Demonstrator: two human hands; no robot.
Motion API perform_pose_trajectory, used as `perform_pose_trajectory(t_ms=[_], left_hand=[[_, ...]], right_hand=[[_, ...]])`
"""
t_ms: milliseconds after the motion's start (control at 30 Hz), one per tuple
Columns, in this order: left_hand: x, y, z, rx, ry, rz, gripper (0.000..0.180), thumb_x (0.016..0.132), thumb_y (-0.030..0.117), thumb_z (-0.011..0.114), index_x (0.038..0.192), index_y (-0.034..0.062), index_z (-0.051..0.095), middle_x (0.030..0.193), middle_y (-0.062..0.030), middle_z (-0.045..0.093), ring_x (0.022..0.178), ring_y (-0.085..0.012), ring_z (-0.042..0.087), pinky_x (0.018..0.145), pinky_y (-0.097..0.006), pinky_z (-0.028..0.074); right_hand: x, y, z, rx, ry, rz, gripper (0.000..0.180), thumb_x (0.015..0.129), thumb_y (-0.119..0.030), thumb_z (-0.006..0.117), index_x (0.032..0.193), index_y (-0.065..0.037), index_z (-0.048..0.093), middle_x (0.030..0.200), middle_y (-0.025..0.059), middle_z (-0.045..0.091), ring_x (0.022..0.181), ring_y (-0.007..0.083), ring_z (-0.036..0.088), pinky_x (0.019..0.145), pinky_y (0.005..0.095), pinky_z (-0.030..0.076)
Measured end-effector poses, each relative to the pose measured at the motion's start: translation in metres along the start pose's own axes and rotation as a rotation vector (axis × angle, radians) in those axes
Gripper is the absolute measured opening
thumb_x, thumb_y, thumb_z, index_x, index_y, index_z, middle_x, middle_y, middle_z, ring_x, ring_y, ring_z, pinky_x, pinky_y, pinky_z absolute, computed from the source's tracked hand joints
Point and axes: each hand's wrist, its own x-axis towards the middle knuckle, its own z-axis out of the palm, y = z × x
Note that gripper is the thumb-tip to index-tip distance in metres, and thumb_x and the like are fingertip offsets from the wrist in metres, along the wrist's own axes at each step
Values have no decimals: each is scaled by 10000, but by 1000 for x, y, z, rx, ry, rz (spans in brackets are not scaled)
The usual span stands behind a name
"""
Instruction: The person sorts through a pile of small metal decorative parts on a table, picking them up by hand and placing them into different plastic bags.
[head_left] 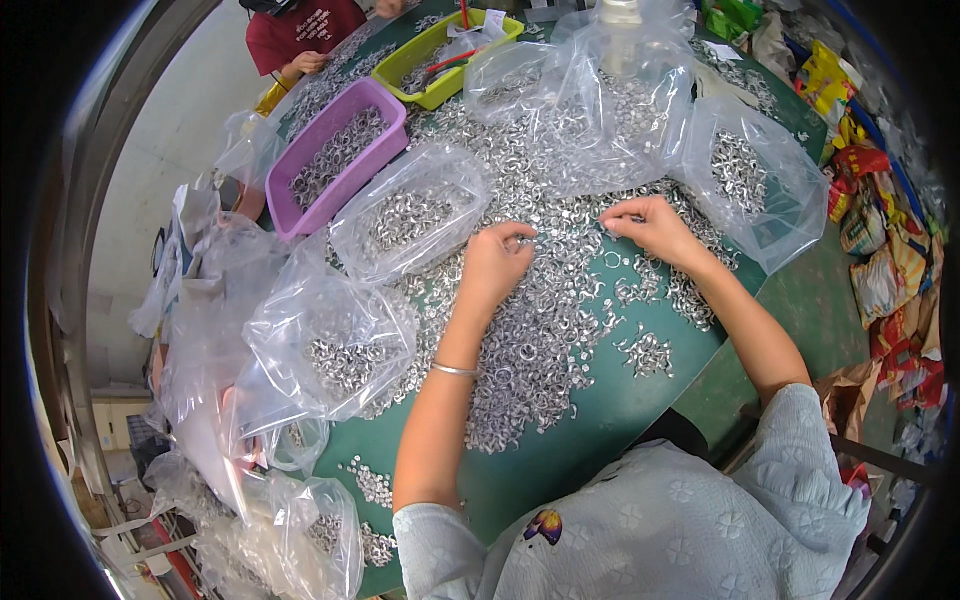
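Note:
A wide heap of small silver metal rings and fittings (520,370) covers the middle of a green table (540,480). Over its centre, my left hand (497,262) is closed, thumb and fingertips brought together just above the pieces. My right hand (652,230) pinches in the same way to the right, a short gap from the left. Whatever either pinch holds is too small to make out. Below my right hand a single ring (612,260) lies apart, and small clusters of silver pieces (646,355) sit closer to the table's right edge.
Clear plastic bags of silver parts (410,215) surround the heap, with more bags (755,180) at the right. A purple basket (337,160) and a yellow-green basket (445,60) hold rings. Another person (300,45) works at the far left. Colourful sacks (880,240) crowd the right side.

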Motion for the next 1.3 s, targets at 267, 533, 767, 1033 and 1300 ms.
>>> perform_pose_trajectory(t_ms=[267, 533, 767, 1033, 1300], left_hand=[[-9, 24, 19, 379, 34, 212, 147, 719, 71, 634, 861, 66, 671, 786, -115, 637, 705, -309, 602, 624, -388, 474], [-8, 24, 24, 565, -24, 206, 152, 741, 81, 608, 884, 69, 660, 813, -128, 641, 768, -314, 612, 654, -402, 486], [-8, 12, 12, 399, 51, 227, 90, 723, 82, 646, 802, 43, 664, 787, -122, 631, 716, -305, 606, 637, -383, 476], [-6, 10, 3, -397, 137, -192, 102, 779, 57, 521, 786, 5, 609, 733, -65, 584, 608, -160, 519, 486, -268, 399], [-16, 5, -10, -1296, 34, -530, 108, 789, 70, 447, 854, 12, 510, 721, -64, 490, 565, -122, 410, 418, -206, 279]], right_hand=[[5, 7, 16, -760, 169, -335, 186, 737, -156, 665, 905, -77, 661, 738, 127, 642, 692, 298, 619, 640, 382, 486], [11, 11, 23, -974, 264, -366, 138, 738, -180, 651, 803, -61, 629, 747, 142, 637, 719, 330, 626, 643, 423, 498], [14, 5, 15, -710, 141, -289, 105, 719, -115, 629, 765, -23, 606, 708, 155, 623, 690, 324, 617, 636, 404, 485], [13, 11, 24, -729, 215, -267, 126, 751, -132, 627, 816, -25, 621, 752, 155, 632, 751, 322, 614, 671, 401, 474], [13, -4, 6, -82, -44, -123, 99, 768, -112, 601, 801, -20, 583, 657, 30, 556, 541, 117, 468, 495, 247, 414]])
